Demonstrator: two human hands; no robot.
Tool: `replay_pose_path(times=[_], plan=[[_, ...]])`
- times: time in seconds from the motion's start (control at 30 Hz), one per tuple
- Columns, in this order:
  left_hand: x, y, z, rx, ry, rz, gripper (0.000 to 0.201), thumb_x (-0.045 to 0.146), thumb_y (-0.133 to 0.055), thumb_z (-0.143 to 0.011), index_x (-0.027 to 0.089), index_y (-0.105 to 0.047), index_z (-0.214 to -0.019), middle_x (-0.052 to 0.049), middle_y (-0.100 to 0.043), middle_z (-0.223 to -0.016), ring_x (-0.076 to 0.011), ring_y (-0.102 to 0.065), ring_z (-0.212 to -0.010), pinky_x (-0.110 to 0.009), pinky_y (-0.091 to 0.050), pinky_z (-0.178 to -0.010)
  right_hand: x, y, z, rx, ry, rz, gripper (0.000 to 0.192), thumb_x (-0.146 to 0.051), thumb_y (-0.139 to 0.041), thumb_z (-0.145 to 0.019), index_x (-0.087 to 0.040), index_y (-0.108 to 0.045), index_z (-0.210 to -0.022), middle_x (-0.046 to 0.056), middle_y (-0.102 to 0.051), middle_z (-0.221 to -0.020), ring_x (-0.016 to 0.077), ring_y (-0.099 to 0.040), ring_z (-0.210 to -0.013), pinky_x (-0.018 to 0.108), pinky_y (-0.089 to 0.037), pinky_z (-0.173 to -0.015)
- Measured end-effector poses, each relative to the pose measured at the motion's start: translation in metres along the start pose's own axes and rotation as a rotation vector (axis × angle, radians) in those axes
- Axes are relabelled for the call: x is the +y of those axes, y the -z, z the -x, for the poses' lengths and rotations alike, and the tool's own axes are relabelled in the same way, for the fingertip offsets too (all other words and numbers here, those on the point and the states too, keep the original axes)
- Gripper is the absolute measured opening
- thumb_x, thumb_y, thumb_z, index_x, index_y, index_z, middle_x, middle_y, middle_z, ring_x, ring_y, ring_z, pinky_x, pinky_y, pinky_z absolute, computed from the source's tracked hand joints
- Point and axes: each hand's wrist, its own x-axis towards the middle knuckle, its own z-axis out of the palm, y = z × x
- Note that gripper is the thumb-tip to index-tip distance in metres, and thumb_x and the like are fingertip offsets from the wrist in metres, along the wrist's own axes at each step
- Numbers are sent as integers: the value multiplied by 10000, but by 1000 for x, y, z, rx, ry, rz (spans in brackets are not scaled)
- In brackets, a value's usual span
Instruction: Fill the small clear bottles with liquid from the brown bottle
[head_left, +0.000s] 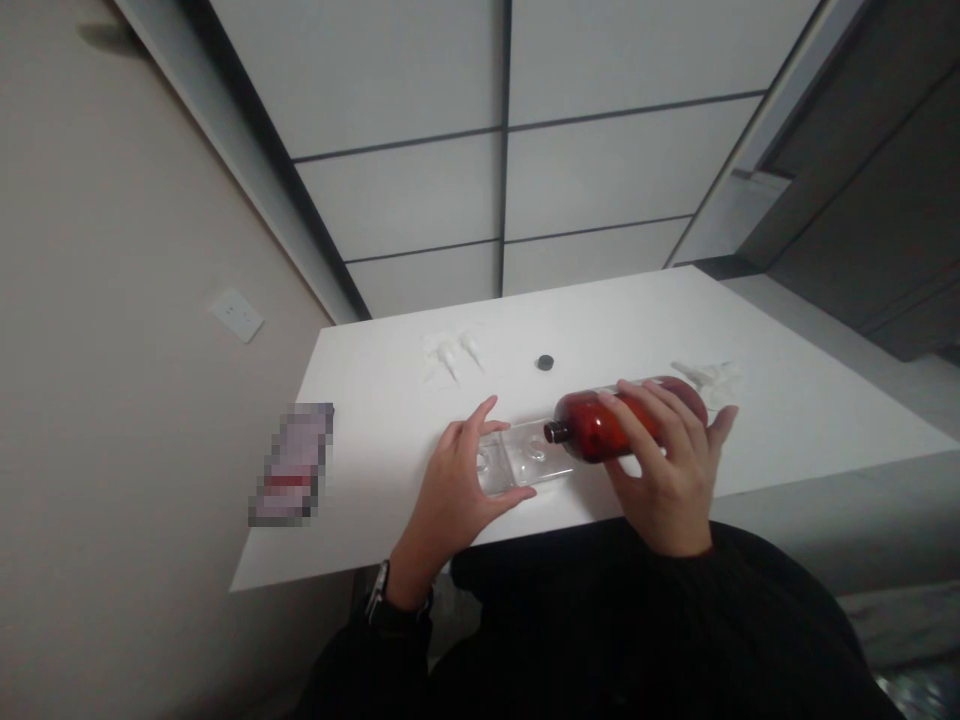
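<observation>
Amber-red plastic bottle [626,420] with a dark neck lies on its side near the front edge of the white rectangular table [787,420], neck pointing to the left. I see my right hand [667,470] on top of it, fingers spread a little and curved around its body, holding it. Just left of the neck lies one clear transparent plastic container [525,460], also lying flat; my left hand [457,480] grips its left end, thumb and fingers apart on both sides of it. I count two bottles in total.

Farther back on the table I count one small black round cap [545,362], two white pump nozzles [459,355] beside each other, and a heap of white plastic parts [709,378] behind the amber bottle; its number I cannot tell.
</observation>
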Motion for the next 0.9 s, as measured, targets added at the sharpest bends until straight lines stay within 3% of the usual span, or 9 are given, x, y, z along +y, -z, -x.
replay_pose_path(times=[0.37, 0.9], plan=[[-2, -2, 1, 37, -23, 5, 1150, 298, -959, -694, 320, -235, -1588, -80, -702, -1323, -323, -625, -1215, -528, -493, -1049, -2, 2, -1, -2, 9, -6, 861, -2, -624, -865, -421, -395, -1582, 81, -687, -1386, 363, -645, -1282, 809, -126, -1212], [-1, -1, 1, 21, -21, 12, 1133, 289, -952, -700, 307, -247, -1587, -85, -703, -1320, -323, -620, -1216, -524, -481, -1059, -3, 1, -1, 16, 30, 26, 785, -33, -665, -898, -403, -444, -1554, 85, -711, -1353, 361, -656, -1283, 819, -132, -1211]])
